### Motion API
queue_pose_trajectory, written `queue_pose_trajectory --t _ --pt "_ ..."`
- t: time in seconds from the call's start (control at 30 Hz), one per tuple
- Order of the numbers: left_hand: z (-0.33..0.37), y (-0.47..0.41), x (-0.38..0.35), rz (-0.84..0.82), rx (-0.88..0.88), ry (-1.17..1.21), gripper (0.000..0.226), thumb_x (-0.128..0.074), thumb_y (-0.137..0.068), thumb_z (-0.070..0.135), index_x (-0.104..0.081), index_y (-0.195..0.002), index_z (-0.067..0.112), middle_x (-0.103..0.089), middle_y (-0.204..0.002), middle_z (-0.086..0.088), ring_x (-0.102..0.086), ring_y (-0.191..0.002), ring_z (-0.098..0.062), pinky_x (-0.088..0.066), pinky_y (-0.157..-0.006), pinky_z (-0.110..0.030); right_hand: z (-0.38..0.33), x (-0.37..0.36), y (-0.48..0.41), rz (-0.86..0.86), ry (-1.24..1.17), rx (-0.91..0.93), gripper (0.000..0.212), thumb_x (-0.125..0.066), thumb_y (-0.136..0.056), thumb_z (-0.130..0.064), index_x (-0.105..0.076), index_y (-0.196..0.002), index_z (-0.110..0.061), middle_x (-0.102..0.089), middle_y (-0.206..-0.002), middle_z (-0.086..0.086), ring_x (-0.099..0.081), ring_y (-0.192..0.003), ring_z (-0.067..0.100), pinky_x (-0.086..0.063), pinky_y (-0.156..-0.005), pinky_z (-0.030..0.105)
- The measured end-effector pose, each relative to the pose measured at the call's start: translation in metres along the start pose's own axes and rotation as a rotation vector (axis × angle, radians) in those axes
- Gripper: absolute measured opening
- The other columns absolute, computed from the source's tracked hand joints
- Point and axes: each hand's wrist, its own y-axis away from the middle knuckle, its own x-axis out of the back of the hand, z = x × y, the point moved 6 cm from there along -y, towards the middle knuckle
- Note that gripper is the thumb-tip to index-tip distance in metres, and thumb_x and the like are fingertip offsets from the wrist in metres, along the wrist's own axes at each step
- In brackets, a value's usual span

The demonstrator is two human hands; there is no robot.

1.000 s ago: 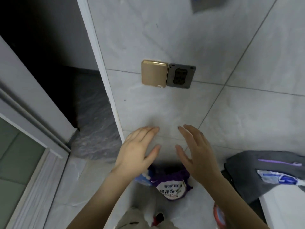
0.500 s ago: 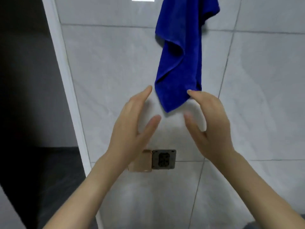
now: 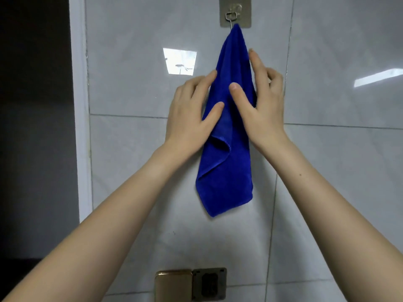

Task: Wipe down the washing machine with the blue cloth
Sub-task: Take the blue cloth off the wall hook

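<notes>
The blue cloth (image 3: 226,166) hangs from a wall hook (image 3: 233,13). The left hand (image 3: 188,119) touches its left edge with straight fingers. The right hand (image 3: 266,110) cups the right side, thumb across the front; I can't tell if it grips.

1. A wall of glossy, pale grey marbled tiles (image 3: 130,160) filled most of the view, with thin grout lines between them.
2. A square brushed-metal plate (image 3: 243,20) sat high on the wall, with a small wire hook (image 3: 231,15) on its face.
3. At the bottom edge, a gold-coloured square cover (image 3: 173,285) touched a dark grey plate (image 3: 209,284) on its right, possibly a power socket, though its holes were too dim to make out.
4. A white vertical trim strip (image 3: 80,127) edged the tiles on the left, beside a dark opening (image 3: 32,127).
5. A bright four-sided reflection (image 3: 180,61) showed on an upper tile.
</notes>
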Motion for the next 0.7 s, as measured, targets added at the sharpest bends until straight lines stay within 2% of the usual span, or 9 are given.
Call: queue_pose_trajectory --t 0.1,0.17,0.27,0.43,0.53,0.6,0.63,0.7 --pt "-0.011 -0.004 0.005 0.054 -0.103 -0.210 0.051 -0.045 -0.100 0.036 -0.046 -0.147 0.016 -0.048 -0.147 -0.007 -0.043 -0.135 -0.024 -0.034 -0.113 -0.043 0.003 -0.012 -0.008 -0.052 -0.050 -0.016 0.068 -0.054 -0.095 -0.050 -0.025 -0.155 -0.034 -0.036 -0.142 0.004 -0.040 -0.129 0.014 -0.035 -0.107 0.024" --pt "-0.022 -0.004 0.007 0.047 -0.114 -0.325 0.051 -0.037 -0.103 0.038 -0.045 -0.148 0.016 -0.044 -0.152 -0.007 -0.037 -0.142 -0.028 -0.025 -0.118 -0.050 0.003 -0.018 -0.010 -0.083 -0.047 -0.033 0.076 -0.059 -0.092 -0.054 -0.022 -0.155 -0.033 -0.037 -0.141 0.000 -0.042 -0.125 0.010 -0.036 -0.100 0.020" --pt "-0.039 -0.001 0.010 0.021 -0.116 -0.471 0.052 -0.027 -0.105 0.036 -0.040 -0.151 0.018 -0.037 -0.157 -0.007 -0.027 -0.148 -0.029 -0.014 -0.121 -0.049 -0.001 -0.023 -0.009 -0.105 -0.023 -0.066 0.092 -0.067 -0.083 -0.060 -0.017 -0.156 -0.035 -0.036 -0.141 -0.004 -0.042 -0.112 0.002 -0.032 -0.087 0.012" --pt "-0.052 0.003 0.005 -0.031 -0.195 -0.631 0.053 -0.027 -0.104 0.031 -0.031 -0.155 0.018 -0.028 -0.162 -0.006 -0.020 -0.151 -0.028 -0.011 -0.122 -0.049 -0.013 -0.026 -0.007 -0.048 -0.031 -0.115 0.101 -0.071 -0.076 -0.065 -0.014 -0.154 -0.035 -0.038 -0.146 0.000 -0.043 -0.113 0.006 -0.038 -0.091 0.024" --pt "-0.054 0.004 0.004 -0.021 -0.210 -0.633 0.052 -0.030 -0.104 0.030 -0.032 -0.155 0.018 -0.028 -0.162 -0.006 -0.020 -0.151 -0.028 -0.012 -0.122 -0.049 -0.012 -0.028 -0.005 -0.026 -0.009 -0.089 0.095 -0.074 -0.079 -0.046 -0.014 -0.153 -0.037 -0.041 -0.133 -0.006 -0.044 -0.095 -0.005 -0.038 -0.079 0.014" --pt "-0.054 0.004 0.004 -0.005 -0.228 -0.627 0.052 -0.034 -0.104 0.028 -0.033 -0.154 0.018 -0.029 -0.161 -0.006 -0.021 -0.151 -0.028 -0.013 -0.121 -0.049 -0.010 -0.027 -0.003 -0.058 -0.064 -0.039 0.090 -0.070 -0.082 -0.029 -0.016 -0.153 -0.040 -0.036 -0.129 -0.017 -0.042 -0.100 -0.018 -0.037 -0.075 0.005" --pt "-0.054 0.005 0.004 0.003 -0.233 -0.626 0.052 -0.036 -0.104 0.028 -0.034 -0.154 0.018 -0.030 -0.161 -0.006 -0.021 -0.151 -0.028 -0.013 -0.121 -0.049 -0.009 -0.025 -0.003 -0.085 -0.087 -0.012 0.087 -0.068 -0.083 -0.022 -0.019 -0.152 -0.041 -0.035 -0.131 -0.020 -0.039 -0.105 -0.022 -0.037 -0.078 0.001" --pt "-0.054 0.005 0.004 0.016 -0.238 -0.627 0.052 -0.037 -0.104 0.028 -0.033 -0.154 0.017 -0.029 -0.162 -0.006 -0.021 -0.151 -0.028 -0.013 -0.121 -0.049 -0.006 -0.020 -0.003 -0.145 -0.129 0.006 0.077 -0.065 -0.086 -0.015 -0.029 -0.149 -0.042 -0.041 -0.136 -0.016 -0.039 -0.110 -0.021 -0.035 -0.083 -0.002"
